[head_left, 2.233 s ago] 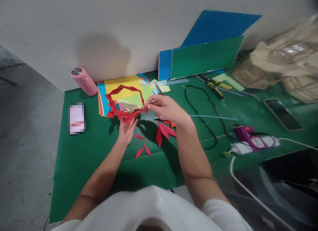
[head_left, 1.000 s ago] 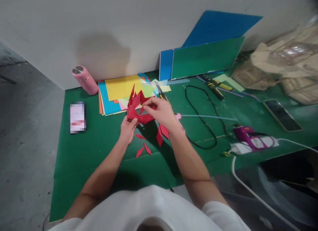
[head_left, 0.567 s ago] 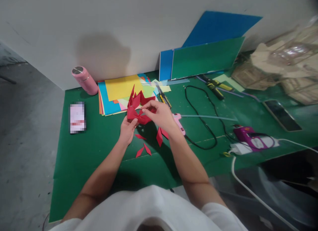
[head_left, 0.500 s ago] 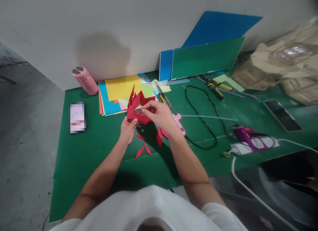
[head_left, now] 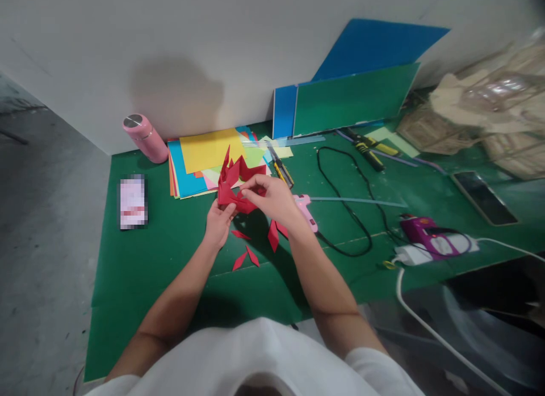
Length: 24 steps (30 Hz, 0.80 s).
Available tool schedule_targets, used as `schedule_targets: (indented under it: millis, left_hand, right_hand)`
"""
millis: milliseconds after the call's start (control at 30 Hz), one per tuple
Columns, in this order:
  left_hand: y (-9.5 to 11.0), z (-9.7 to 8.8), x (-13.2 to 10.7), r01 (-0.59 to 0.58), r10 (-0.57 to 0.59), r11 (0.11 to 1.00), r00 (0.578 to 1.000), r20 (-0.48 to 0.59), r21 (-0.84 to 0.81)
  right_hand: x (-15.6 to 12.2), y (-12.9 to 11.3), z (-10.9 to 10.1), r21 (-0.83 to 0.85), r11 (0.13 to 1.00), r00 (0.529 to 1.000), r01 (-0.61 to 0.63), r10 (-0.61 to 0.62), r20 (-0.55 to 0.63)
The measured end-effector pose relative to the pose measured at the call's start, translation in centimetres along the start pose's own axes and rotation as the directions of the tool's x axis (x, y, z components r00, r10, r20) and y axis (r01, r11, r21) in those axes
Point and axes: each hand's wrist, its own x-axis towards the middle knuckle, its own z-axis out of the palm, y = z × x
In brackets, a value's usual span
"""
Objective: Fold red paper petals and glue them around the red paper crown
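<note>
A spiky, crown-like ring of folded red paper (head_left: 231,177) is held above the table. My left hand (head_left: 218,223) is closed on its lower left side, with the thumb over the front edge. My right hand (head_left: 272,197) has thumb and index finger pinched at the paper's front fold; whether a separate small piece sits between the fingertips cannot be made out. On the green table just below lie several loose red folded paper pieces (head_left: 239,262). Larger red pieces (head_left: 273,235) lie under my right wrist. Beside that wrist rests a pink glue gun (head_left: 305,210), partly covered.
Coloured paper sheets (head_left: 213,149), a utility knife (head_left: 281,168) and a pink bottle (head_left: 147,139) stand or lie toward the wall. A black cord (head_left: 370,243) loops right to a power strip (head_left: 415,254). Pliers (head_left: 369,155), a dark phone (head_left: 484,197) and cardboard models (head_left: 434,126) are farther right.
My right fingertips have shifted very slightly left along the red paper. My left hand and the table items look unmoved.
</note>
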Motion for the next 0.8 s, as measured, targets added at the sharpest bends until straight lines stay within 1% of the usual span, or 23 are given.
schedule_targets:
  millis: [800]
  left_hand:
    - [-0.08, -0.09, 0.06, -0.009, 0.009, 1.000, 1.000, 0.007, -0.010]
  right_hand:
    - [-0.03, 0.21, 0.03, 0.028, 0.999, 1.000, 0.026, -0.027, 0.015]
